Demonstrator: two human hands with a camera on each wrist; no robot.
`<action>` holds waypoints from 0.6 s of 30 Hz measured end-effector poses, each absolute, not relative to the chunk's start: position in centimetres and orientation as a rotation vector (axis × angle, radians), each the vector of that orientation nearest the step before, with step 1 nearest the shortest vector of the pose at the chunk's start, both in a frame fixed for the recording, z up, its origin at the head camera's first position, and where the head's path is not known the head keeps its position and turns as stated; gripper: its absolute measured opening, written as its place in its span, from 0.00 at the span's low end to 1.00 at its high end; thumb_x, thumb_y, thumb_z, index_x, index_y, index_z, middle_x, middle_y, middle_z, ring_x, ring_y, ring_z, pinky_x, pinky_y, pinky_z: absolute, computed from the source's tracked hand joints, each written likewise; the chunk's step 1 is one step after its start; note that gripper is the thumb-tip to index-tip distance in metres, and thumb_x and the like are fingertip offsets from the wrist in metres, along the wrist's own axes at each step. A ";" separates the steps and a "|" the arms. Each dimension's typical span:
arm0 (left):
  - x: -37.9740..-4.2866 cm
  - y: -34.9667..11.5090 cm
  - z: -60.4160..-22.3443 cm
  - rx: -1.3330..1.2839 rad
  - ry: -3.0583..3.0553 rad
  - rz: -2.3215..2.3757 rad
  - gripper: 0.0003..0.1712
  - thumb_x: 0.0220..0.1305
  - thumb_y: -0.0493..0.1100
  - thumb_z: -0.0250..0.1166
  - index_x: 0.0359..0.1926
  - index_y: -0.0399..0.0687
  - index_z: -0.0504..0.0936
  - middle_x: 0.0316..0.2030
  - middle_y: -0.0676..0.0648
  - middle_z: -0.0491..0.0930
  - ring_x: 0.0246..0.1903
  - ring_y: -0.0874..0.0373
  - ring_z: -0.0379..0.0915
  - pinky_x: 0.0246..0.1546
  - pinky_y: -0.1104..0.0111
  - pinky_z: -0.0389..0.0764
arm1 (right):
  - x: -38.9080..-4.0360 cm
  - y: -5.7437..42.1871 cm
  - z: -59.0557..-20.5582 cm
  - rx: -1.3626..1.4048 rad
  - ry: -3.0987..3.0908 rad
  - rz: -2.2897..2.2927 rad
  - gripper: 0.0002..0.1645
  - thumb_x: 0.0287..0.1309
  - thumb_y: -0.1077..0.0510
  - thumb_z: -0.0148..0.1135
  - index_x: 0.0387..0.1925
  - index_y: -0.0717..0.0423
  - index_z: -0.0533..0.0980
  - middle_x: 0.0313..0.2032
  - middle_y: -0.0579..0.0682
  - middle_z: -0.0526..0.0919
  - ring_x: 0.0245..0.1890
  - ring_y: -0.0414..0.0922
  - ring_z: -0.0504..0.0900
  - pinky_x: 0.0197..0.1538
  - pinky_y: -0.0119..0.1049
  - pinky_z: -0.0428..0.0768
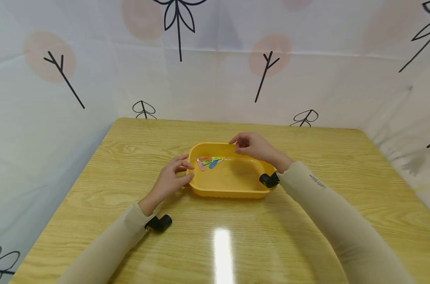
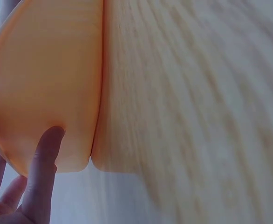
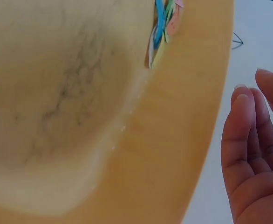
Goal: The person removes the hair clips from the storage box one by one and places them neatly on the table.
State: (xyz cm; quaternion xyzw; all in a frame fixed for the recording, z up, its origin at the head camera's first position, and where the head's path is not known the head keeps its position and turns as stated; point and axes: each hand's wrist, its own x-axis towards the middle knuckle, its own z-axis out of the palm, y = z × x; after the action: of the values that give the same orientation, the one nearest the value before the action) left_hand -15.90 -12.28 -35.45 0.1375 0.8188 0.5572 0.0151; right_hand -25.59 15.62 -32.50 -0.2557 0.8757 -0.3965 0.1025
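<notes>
A yellow plastic tray (image 1: pixel 232 194) sits on the wooden table, and a cluster of colourful hair clips (image 1: pixel 212 161) lies at its left end. Blue, green, pink and pale clips (image 3: pixel 160 28) also show in the right wrist view. My left hand (image 1: pixel 170 176) holds the tray's left end, its fingers bent at the rim; in the left wrist view one finger (image 2: pixel 47 154) presses the outer wall. Above the tray's far rim hovers my right hand (image 1: pixel 254 146). Its fingers are loosely bent, with a gap between thumb and fingertips and nothing visible in it.
The wood-grain table (image 1: pixel 186 244) extends around the tray, with a bright reflection near its front. Behind it and at the sides hangs a white patterned cloth (image 1: pixel 215 86). A small black camera (image 1: pixel 159 223) is strapped at the left wrist, another (image 1: pixel 270 180) at the right.
</notes>
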 end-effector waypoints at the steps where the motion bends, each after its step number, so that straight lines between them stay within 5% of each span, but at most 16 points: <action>1: -15.8 -12.2 -35.3 0.429 2.554 1.729 0.10 0.56 0.30 0.64 0.39 0.27 0.76 0.63 0.35 0.61 0.51 0.35 0.69 0.36 0.62 0.82 | -25.6 15.5 -32.6 -0.772 2.572 -1.174 0.16 0.58 0.67 0.59 0.49 0.65 0.76 0.32 0.53 0.77 0.30 0.50 0.75 0.33 0.35 0.75; 18: -16.0 -12.3 -35.6 0.439 2.545 1.731 0.11 0.56 0.31 0.64 0.39 0.27 0.76 0.64 0.36 0.60 0.52 0.35 0.68 0.36 0.62 0.82 | -27.0 13.7 -35.3 -0.951 2.473 -1.085 0.14 0.56 0.71 0.59 0.46 0.70 0.76 0.40 0.61 0.79 0.41 0.50 0.78 0.46 0.40 0.78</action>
State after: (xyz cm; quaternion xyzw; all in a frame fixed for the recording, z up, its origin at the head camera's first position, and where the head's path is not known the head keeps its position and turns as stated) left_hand -16.04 -12.32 -35.58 0.1411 0.8185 0.5567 0.0162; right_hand -27.03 13.74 -35.35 -0.3290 0.8554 -0.3752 0.1386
